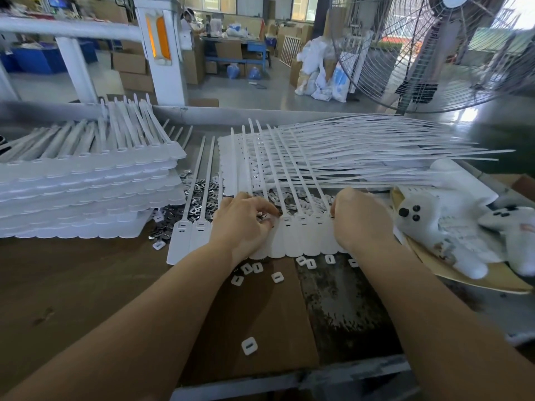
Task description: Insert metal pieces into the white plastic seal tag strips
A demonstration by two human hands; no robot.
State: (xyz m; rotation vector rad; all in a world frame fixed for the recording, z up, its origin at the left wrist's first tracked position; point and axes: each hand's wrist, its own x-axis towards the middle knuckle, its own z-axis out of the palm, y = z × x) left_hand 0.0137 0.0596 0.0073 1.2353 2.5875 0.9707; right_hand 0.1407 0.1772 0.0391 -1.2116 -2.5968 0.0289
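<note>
While I watch through the head camera, both bare hands sit on one joined row of tags.
Left hand (244,224): palm down on the seal tag strip (292,238), fingers curled tight at a slot; I cannot tell whether they pinch a piece.
Right hand (359,219): knuckles up at the strip's right end, fingers bent under; grip hidden from me.
Metal pieces (199,198): loose heap on the table (86,285) just behind the strip, under its long tails.
White caps (249,345): scattered near the strip's front edge.
Stacked strips (86,180): piled at left.
Second pile (333,151): behind, tails fanning right.
Gloves (451,227): beside my right hand.
</note>
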